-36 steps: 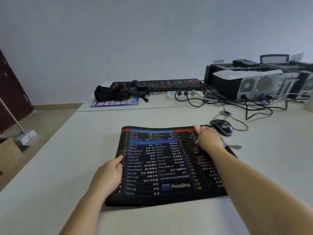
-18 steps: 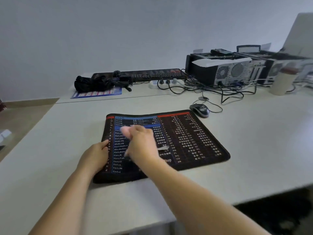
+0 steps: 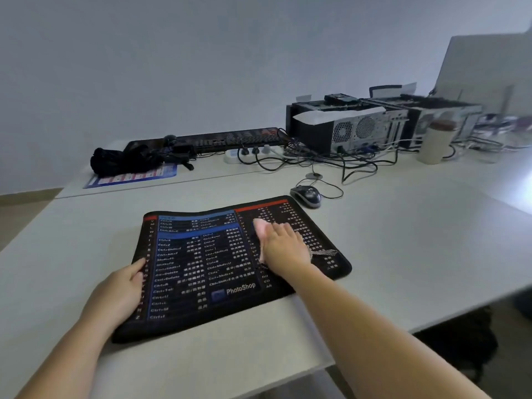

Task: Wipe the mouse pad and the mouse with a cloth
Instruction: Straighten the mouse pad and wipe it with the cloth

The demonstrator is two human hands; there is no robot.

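Observation:
A black mouse pad (image 3: 201,269) printed with PhotoShop shortcut lists lies on the white table (image 3: 403,240), its far edge slightly buckled. My left hand (image 3: 115,292) grips the pad's left edge, thumb on top. My right hand (image 3: 283,246) presses flat on the pad's right half, over a grey patterned cloth (image 3: 324,251) whose corner sticks out to the right of the wrist. The rest of the cloth is hidden under the palm. A black and silver wired mouse (image 3: 306,195) sits on the table just beyond the pad's far right corner, untouched.
Behind the mouse run tangled cables (image 3: 331,165) to a power strip (image 3: 253,154) and a computer tower (image 3: 339,128) lying on its side. A dark keyboard (image 3: 230,139), a black bundle (image 3: 123,159) on a blue sheet and a white cup (image 3: 433,145) stand farther back. The table's front edge (image 3: 431,321) drops off at right.
My right hand swept with the cloth from the pad's far right corner to its left half, then back onto the right half. My left hand stayed on the left edge.

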